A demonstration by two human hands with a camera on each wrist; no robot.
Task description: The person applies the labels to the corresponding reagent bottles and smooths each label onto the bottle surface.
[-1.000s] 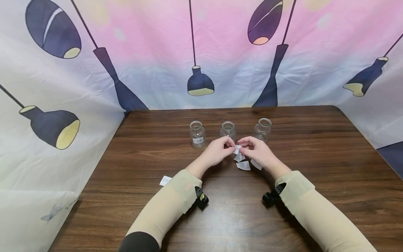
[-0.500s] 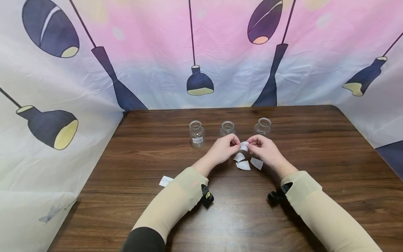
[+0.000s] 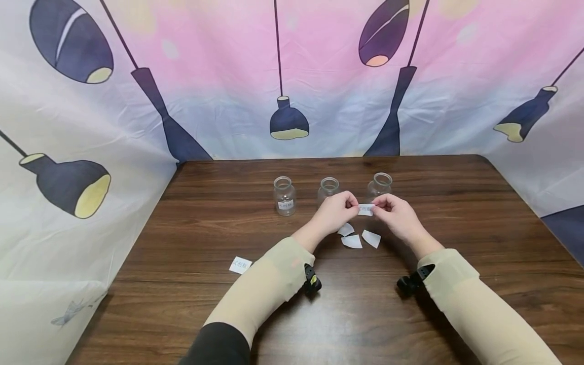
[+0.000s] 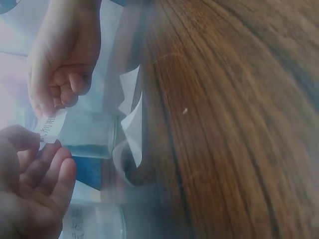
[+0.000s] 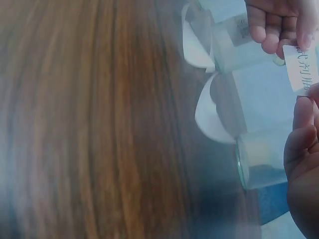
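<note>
A small white paper label (image 3: pixel 365 209) with printed characters is stretched between both hands above the table. The left hand (image 3: pixel 333 212) pinches its left end and the right hand (image 3: pixel 401 220) its right end; both wrist views show this label (image 4: pixel 52 127) at the fingertips. Just behind the hands stand the middle glass jar (image 3: pixel 328 187) and the right glass jar (image 3: pixel 379 185), each partly hidden. In the right wrist view a label (image 5: pixel 241 30) shows on one jar. Several curled white paper pieces (image 3: pixel 352 242) lie on the table below the hands.
The left glass jar (image 3: pixel 285 195) stands upright with a printed label on its front. Another printed paper label (image 3: pixel 240 264) lies beside the left forearm, on the brown wooden table (image 3: pixel 191 243). A patterned cloth (image 3: pixel 219 116) hangs behind the table.
Both hands have shifted to the right with the label. It is now level and spread between them, its text facing the head camera; earlier it was tilted and mostly covered by fingers.
</note>
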